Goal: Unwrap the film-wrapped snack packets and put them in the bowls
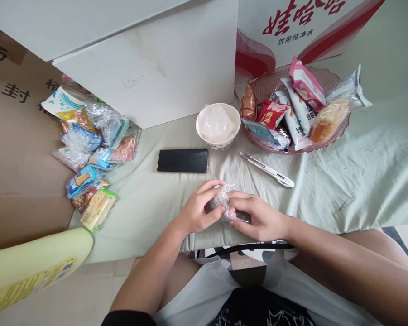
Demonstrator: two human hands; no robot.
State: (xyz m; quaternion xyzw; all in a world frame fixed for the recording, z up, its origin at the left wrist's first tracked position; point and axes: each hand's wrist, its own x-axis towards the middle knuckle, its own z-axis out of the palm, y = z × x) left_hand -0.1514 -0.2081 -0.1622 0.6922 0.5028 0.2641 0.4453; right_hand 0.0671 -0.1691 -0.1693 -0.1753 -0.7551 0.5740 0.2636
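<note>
Between my two hands, near the table's front edge, is a crumpled clear plastic wrap [226,199] with something dark showing under it; what it covers I cannot make out. My left hand [202,208] grips the wrap from the left, thumb and fingers curled around it. From the right, my right hand [254,215] pinches the same wrap with bent fingers. A black phone [182,160] lies just beyond my left hand. Past my right hand rests a white utility knife [266,170]. A white paper bowl [218,126] stands further back, with clear plastic inside.
A pink glass fruit bowl [339,86] full of wrapped snacks stands at the back right. Several snack packets [98,158] are heaped at the left beside a cardboard box [23,149]. White boxes [176,63] and a printed carton [254,45] line the back. A pale green container [37,267] sits front left.
</note>
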